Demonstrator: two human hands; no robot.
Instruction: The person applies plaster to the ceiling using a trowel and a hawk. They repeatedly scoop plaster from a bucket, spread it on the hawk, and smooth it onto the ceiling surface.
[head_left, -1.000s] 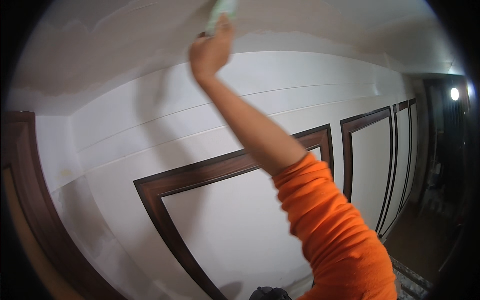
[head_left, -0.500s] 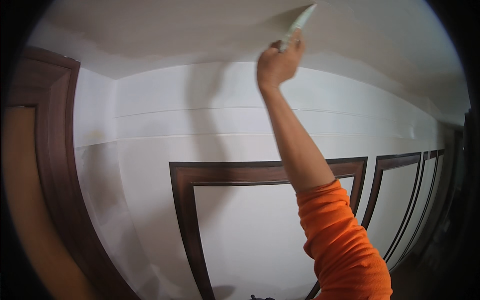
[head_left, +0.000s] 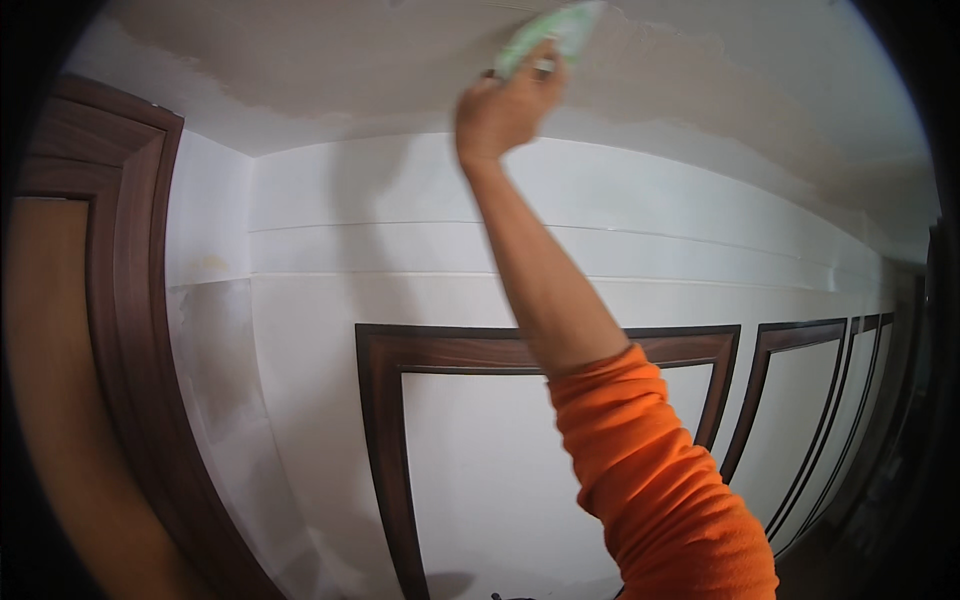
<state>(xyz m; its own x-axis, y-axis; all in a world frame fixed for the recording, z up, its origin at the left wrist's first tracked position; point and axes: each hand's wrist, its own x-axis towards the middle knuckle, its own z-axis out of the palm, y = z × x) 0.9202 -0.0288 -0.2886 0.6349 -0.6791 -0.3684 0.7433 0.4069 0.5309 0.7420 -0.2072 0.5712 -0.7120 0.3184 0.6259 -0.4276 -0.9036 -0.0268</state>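
Note:
My right arm in an orange sleeve reaches up from the lower right. Its hand [head_left: 505, 115] is closed round a pale green, flat scraper [head_left: 570, 30], blurred by motion. The scraper is up at the white ceiling [head_left: 330, 60]; whether its edge touches the surface I cannot tell. Damp-looking, brownish-grey patches [head_left: 680, 85] of smoothed coating spread over the ceiling around it. My left hand is out of the picture.
On the left stands a dark wooden door frame [head_left: 140, 240] with a lighter brown door [head_left: 50, 350]. The white wall [head_left: 300, 370] ahead carries thin horizontal mouldings and several dark wooden panel frames [head_left: 385, 440]. Its left corner has a greyish patch [head_left: 220, 340].
My right hand has swept left with the scraper, and more of the scraper's flat face now shows. The view has shifted slightly, bringing more ceiling patches into sight.

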